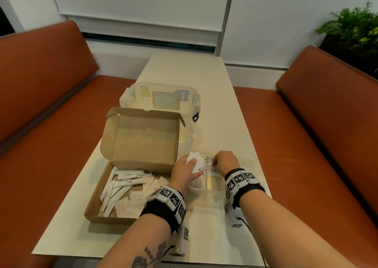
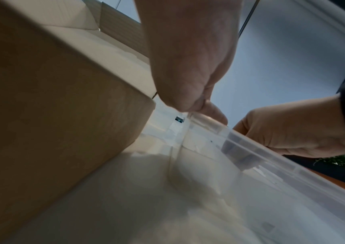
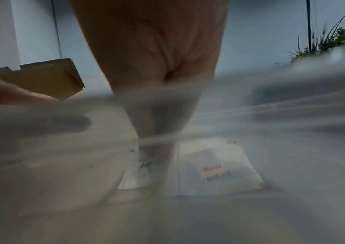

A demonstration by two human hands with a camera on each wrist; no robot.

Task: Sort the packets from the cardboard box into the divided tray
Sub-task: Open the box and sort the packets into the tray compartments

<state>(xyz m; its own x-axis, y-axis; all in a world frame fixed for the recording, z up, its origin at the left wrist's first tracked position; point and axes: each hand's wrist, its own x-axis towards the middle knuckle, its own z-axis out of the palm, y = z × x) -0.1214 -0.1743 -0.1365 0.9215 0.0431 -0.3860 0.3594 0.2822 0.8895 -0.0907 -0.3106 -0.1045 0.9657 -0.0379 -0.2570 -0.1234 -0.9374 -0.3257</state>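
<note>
1. Left of the left hand stands the cardboard box (image 1: pixel 114 190), its lid (image 1: pixel 141 136) propped upright at the far side. White packets (image 1: pixel 126 182) lie heaped inside it, some long and narrow with "Sugar" printed on them, some square with red lettering.

2. The left hand (image 1: pixel 184 173) reaches past the box's right wall, over the left end of the clear divided tray (image 1: pixel 252 161). Its fingers are spread over a small bunch of white packets (image 1: pixel 194 161) in the tray's left compartments. In the left wrist view the thumb and forefinger (image 2: pixel 190 99) are pressed together at the tray's rim (image 2: pixel 257 151); whether they pinch a packet there I cannot tell.

3. Just right of the left hand, close but apart, the right hand (image 1: pixel 224 163) sits over the middle of the tray with its fingers curled down into a compartment. The right wrist view is blurred; the fingertips (image 3: pixel 157 148) come down on a white packet (image 3: pixel 135 171) on the tray floor. It does not show whether they grip it or only touch it.

4. Just right of those fingertips a square packet (image 3: pixel 217 170) marked "Salt" in red lies flat in the tray.

5. Beyond both hands, behind the box lid, stands a clear plastic tub (image 1: pixel 161 99) with a clip-on lid. Everything rests on a pale table (image 1: pixel 204 75), with orange benches (image 1: pixel 51 104) on both sides and a green plant (image 1: pixel 356 24) far to the right.
</note>
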